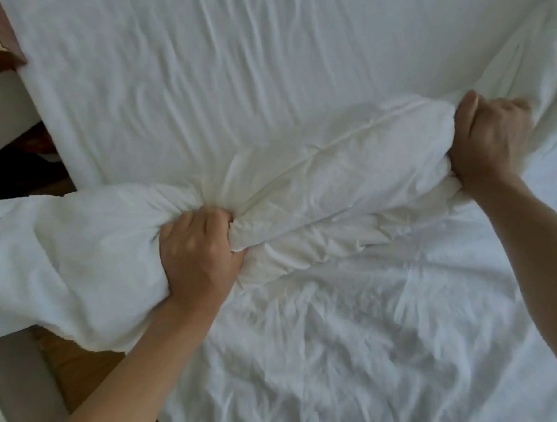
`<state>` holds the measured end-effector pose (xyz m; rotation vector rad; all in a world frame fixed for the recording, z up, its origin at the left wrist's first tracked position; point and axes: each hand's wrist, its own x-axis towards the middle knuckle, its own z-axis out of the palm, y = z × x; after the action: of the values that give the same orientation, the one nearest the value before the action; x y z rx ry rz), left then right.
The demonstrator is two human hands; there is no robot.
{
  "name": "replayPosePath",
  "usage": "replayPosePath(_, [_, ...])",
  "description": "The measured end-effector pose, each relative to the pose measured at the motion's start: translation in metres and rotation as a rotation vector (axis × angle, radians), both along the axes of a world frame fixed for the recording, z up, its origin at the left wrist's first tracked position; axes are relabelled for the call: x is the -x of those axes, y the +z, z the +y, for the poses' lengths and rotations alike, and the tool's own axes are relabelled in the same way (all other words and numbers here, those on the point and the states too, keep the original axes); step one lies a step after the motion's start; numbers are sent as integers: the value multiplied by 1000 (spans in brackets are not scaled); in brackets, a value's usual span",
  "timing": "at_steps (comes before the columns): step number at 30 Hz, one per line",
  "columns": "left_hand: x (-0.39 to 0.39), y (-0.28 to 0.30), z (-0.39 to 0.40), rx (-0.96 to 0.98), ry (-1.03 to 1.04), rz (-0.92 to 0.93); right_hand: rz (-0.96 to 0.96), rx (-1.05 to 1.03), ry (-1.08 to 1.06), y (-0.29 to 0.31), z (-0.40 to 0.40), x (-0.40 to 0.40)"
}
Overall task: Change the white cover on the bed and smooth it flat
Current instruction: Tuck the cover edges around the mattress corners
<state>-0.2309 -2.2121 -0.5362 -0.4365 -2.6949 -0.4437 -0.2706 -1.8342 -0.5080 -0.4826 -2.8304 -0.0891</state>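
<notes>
We see the white cover point(329, 181) bunched into a thick roll lying across the bed point(181, 63), its long axis running from lower left to upper right — the left end spilling over the bed's edge, the right end pointing toward the far side. The left hand point(198, 255) clenches a fistful of the roll near its middle. The right hand point(491, 140) grips the upper right end, fingers curled round the fabric — knuckles up.
</notes>
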Motion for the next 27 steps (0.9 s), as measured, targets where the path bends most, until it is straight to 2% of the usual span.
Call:
replayPosePath(6, [-64, 21, 4, 41, -48, -129, 87, -4, 28, -1, 10, -78])
replayPosePath(12, [-169, 17, 6, 56, -240, -287, 85, -14, -142, -13, 17, -174])
replayPosePath(15, [-191, 12, 5, 53, -260, -263, 107, -8, -181, -16, 14, -198])
replayPosePath(18, [-206, 29, 13, -85, -419, -235, 102, -9, -233, -18, 13, -194])
replayPosePath(20, [-200, 50, 30, -219, -477, -225, 111, -11, -251, -21, 11, -192])
replayPosePath(22, [-171, 69, 53, -252, -415, -180, 119, 12, -265, -21, 9, -193])
replayPosePath(24, [-128, 80, 72, -199, -276, -175, 121, 25, -255, -21, 9, -195])
replayPosePath(27, [-74, 77, 82, -29, -110, -358, 73, 62, -248, -13, 5, -194])
